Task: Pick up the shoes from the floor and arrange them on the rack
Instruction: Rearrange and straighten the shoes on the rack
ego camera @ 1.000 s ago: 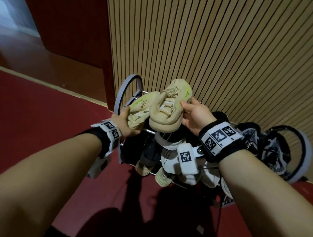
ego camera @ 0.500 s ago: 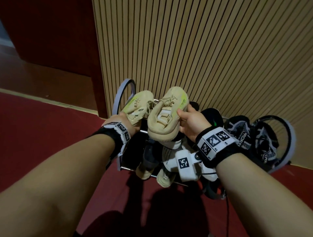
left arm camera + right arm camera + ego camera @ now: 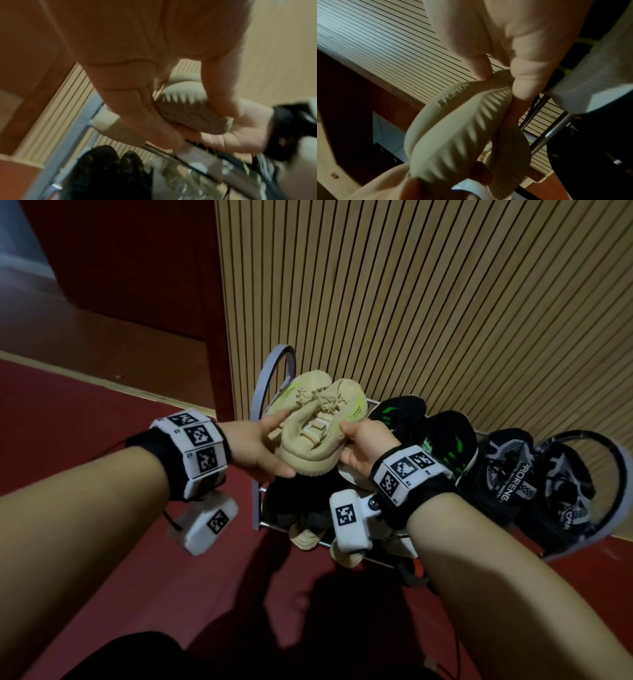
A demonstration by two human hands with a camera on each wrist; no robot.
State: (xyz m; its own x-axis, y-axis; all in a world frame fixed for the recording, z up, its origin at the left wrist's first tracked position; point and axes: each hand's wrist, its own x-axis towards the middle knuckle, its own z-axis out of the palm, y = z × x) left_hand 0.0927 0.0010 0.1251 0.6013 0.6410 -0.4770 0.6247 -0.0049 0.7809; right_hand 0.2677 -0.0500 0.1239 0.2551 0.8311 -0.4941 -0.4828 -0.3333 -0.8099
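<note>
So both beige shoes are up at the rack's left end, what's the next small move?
Probably lower the beige shoes onto the top tier and release. The left hand and right hand hold them over the rack, left of the black-and-green shoes.

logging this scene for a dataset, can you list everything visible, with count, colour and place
beige shoes: two, beige with yellow-green stripes, held together over the left end of the rack's top shelf
black and green shoes: two, top shelf, right of the beige pair
black and white shoes: two, patterned knit, right end of top shelf
lower-shelf shoes: several, dark and beige, partly hidden, count unclear
rack: one, grey end hoops, metal bars, against the wall
slatted wall: one, tan, behind the rack
floor: dark red
left hand: grips the beige pair's heel end
right hand: grips the pair's right side
</note>
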